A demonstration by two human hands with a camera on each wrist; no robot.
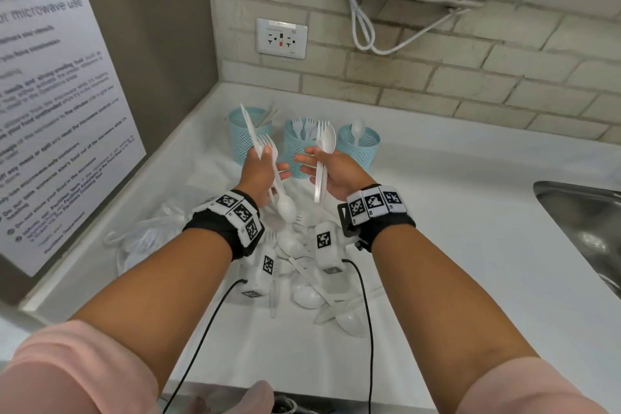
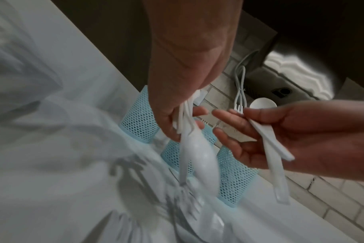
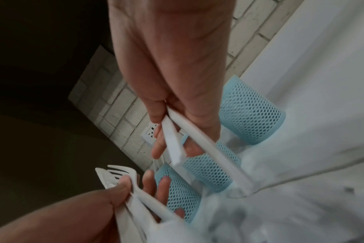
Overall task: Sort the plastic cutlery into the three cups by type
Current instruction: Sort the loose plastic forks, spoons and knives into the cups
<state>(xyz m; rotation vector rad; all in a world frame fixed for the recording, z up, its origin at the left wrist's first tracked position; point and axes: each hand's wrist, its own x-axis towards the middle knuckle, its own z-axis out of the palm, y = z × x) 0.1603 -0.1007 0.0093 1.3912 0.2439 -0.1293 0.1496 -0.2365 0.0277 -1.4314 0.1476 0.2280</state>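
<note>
Three teal mesh cups stand in a row at the back of the counter. The left cup (image 1: pixel 243 136) holds a knife, the middle cup (image 1: pixel 297 148) holds forks, and the right cup (image 1: pixel 361 146) holds a spoon. My left hand (image 1: pixel 260 173) grips a bundle: a knife (image 1: pixel 249 129) and a fork (image 1: pixel 268 144) pointing up, and a spoon (image 1: pixel 286 208) with its bowl down. My right hand (image 1: pixel 332 171) pinches a spoon (image 1: pixel 328 139) and a fork (image 1: pixel 321 127), heads up, in front of the middle cup. Loose white cutlery (image 1: pixel 312 292) lies in a pile below my wrists.
A steel sink (image 1: pixel 588 225) is sunk into the white counter (image 1: pixel 470 245) at the right. A crumpled clear bag (image 1: pixel 151 235) lies left of the pile. A wall outlet (image 1: pixel 281 38) and a hanging cable (image 1: pixel 361 20) are on the brick wall behind the cups.
</note>
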